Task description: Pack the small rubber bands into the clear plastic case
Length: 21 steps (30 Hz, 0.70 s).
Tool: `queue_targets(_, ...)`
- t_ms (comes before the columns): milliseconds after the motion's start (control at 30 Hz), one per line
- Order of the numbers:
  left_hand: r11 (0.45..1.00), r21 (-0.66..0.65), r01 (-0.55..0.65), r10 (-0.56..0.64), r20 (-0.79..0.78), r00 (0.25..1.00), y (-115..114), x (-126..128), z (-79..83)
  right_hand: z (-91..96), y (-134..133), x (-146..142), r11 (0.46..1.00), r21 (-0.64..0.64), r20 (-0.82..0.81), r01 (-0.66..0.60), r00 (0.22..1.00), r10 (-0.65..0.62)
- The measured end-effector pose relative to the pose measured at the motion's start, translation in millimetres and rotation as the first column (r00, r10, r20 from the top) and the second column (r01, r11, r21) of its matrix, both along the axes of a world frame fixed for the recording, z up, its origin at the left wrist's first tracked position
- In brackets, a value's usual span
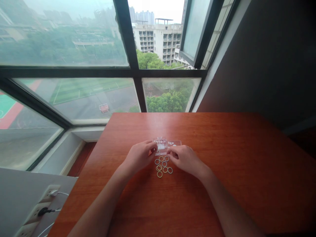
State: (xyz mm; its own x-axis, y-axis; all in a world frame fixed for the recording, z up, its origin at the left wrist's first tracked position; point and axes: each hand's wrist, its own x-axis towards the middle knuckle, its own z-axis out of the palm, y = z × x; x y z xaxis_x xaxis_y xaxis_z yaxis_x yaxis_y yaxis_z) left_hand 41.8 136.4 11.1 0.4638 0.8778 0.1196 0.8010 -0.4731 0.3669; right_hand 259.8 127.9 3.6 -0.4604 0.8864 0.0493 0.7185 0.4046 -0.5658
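Clear plastic case (169, 144), small and split into compartments, lies mid-way across the reddish table (222, 184), with pale rings (163, 167) scattered just in front of it. The left hand (139, 157) grips its left edge with curled fingers. The right hand (185, 158) has its fingertips pinched at the near edge, perhaps on a ring.

We get soft, hazy daylight coming in through the window (74, 39) across the top of the frame, so the table (222, 158) is evenly lit, with a pale sheen near its far edge and only faint, soft shadows on it. The wall (271, 59) in the upper right is pretty much lost in the dark, and the wide lens bends the window bars and stretches everything toward the left edge, while the rings (163, 166) at centre look a bit soft.
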Motion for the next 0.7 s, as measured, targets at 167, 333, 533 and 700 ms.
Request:
queue_targets(167, 1.000, -0.002, -0.012, 0.012, -0.011, 1.000, 0.0, -1.2, 0.4, 0.3, -4.2, -0.3, 0.996, -0.019, 0.145, -0.085, 0.986, 0.087)
queue_targets(333, 1.000, 0.007, -0.029, 0.029, -0.018, 0.999, 1.4, -2.5, -0.5, -2.0, -4.5, -3.2, 0.993, -0.054, 0.278, -0.103, 0.954, 0.114)
queue_targets(533, 1.000, 0.012, -0.016, 0.016, -0.001, 1.000, 2.3, -2.5, -3.4, -3.1, -3.2, -6.7, 0.994, -0.065, 0.319, -0.090, 0.942, 0.106)
queue_targets(700, 1.000, 0.000, 0.026, -0.026, 0.068, 0.997, 1.4, 0.0, -2.6, -3.5, -2.9, -4.7, 0.995, -0.055, 0.120, -0.084, 0.989, 0.090)
